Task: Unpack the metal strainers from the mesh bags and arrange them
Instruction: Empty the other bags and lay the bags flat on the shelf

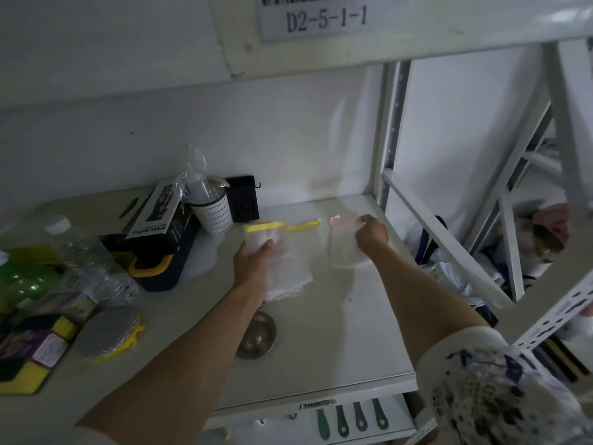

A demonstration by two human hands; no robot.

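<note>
White shelf (321, 364): yellow-trimmed mesh bag (279, 252) gripped by left hand (253, 255), blurred pink-trimmed mesh bag (345, 245) pinched by right hand (372, 234), one metal strainer (260, 338) loose nearer the viewer, partly hidden under left forearm.

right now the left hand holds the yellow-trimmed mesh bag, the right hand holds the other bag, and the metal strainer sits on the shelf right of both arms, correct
Not quite. In the head view the strainer sits on the shelf between the arms, partly under the left forearm, not right of both. The rest holds: left hand on the yellow-trimmed bag, right hand on the other bag.
</note>
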